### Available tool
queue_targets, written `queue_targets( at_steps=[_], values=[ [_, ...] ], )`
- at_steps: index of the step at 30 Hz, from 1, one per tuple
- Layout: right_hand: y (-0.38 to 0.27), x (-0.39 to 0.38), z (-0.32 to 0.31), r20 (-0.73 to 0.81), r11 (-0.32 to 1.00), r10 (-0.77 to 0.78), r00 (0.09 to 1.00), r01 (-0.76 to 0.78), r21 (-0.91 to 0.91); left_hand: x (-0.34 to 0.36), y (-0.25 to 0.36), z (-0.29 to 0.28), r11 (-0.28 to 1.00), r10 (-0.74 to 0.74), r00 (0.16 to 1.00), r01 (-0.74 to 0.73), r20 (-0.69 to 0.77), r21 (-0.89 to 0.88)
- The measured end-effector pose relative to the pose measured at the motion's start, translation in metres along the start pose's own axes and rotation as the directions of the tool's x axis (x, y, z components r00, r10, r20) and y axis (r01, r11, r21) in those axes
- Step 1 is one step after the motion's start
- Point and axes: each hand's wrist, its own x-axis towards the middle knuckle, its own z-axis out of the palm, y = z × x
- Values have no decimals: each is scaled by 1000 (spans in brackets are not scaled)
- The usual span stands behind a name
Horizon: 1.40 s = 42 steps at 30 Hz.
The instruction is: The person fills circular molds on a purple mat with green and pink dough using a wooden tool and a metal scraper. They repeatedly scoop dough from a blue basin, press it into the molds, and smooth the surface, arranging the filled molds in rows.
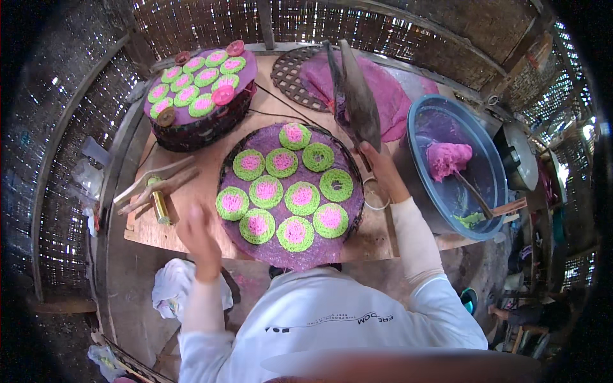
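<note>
A round tray [225, 167] lined with purple cloth sits before me, bearing several flat, noodle-like green rings. Most have pink strands in the middle; two at the right, including one green ring [318, 157], show open centres. My right hand [385, 171] grips the lower end of a dark wooden hinged press [357, 96], held up over the tray's far right side. Off the tray's left edge, my left hand [199, 237] hovers, its fingers smeared by motion. A second wooden press with a brass-coloured cylinder [161, 203] lies beyond it on the left of the table.
At the back left stands a stacked basket [201, 131] topped with finished green-and-pink discs and small round lids. A blue basin [418, 159] at right holds pink dough [449, 159] and a stick. Pink cloth [389, 96] and a woven rack [287, 76] lie at the back.
</note>
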Motion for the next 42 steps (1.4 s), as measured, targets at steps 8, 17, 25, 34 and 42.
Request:
queue_targets(
  at_steps=[8, 17, 25, 34, 42],
  values=[
    [29, 46, 4, 32, 950, 123, 992, -127, 285, -179, -77, -24, 724, -657, 694, 690, 293, -9],
    [22, 54, 6, 116, 942, 180, 977, -205, 265, -172, -78, 25, 685, -710, 657, 728, 252, 30],
    [-22, 0, 6, 74, 927, 180, 981, -195, 320, -166, -57, 10, 716, -697, 717, 695, 1, 71],
    [11, -103, 31, -95, 961, 165, 982, -139, 240, -48, -77, -49, 808, -579, 802, 588, 149, -25],
    [19, -168, 50, -81, 972, 235, 969, -236, -7, 57, -141, -65, 767, -580, 740, 356, 341, 533]
  ],
)
